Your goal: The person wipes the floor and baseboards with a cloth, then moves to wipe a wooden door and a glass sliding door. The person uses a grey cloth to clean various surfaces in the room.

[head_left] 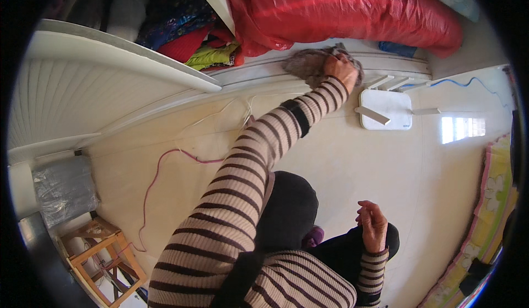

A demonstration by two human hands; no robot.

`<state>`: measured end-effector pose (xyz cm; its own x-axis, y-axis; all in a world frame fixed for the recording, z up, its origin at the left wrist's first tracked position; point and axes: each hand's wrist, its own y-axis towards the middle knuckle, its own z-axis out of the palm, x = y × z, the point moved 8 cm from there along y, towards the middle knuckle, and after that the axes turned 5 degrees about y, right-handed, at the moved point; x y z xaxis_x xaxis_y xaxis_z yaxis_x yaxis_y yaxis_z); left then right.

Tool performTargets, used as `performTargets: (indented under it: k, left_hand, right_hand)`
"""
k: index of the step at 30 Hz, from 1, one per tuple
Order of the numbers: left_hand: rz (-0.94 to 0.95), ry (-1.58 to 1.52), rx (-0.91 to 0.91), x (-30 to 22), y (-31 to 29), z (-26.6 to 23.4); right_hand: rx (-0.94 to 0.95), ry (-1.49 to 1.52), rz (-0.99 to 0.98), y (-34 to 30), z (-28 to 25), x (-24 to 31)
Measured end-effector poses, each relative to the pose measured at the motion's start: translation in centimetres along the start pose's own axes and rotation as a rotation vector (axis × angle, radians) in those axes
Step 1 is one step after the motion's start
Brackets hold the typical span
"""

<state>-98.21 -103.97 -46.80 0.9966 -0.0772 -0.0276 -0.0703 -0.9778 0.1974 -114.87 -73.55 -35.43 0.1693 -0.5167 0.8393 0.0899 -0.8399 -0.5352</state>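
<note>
Where I see the left hand from my remote post, its fingers clutch a grey cloth. Cloth: bunched on the white ledge, in front of the red bundle. Router: white, near that hand, to its right. Right hand: near the right knee, fingers loosely bent, released. Lime garment: left of the cloth, apart.
</note>
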Motion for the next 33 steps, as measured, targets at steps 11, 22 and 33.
performTargets:
  k: [11,22,33]
  left_hand:
    - [-0.05,0.134,0.477,14.7,-7.9,-5.0]
    - [-0.156,0.131,0.369,17.5,-11.0,-5.4]
    - [-0.118,-0.153,0.226,12.6,-13.6,-5.9]
  right_hand:
    - [0.066,-0.041,0.002,1.5,1.3,0.2]
    - [0.15,-0.056,-0.046,2.1,3.8,0.9]
    - [0.167,-0.097,-0.039,2.6,4.4,0.3]
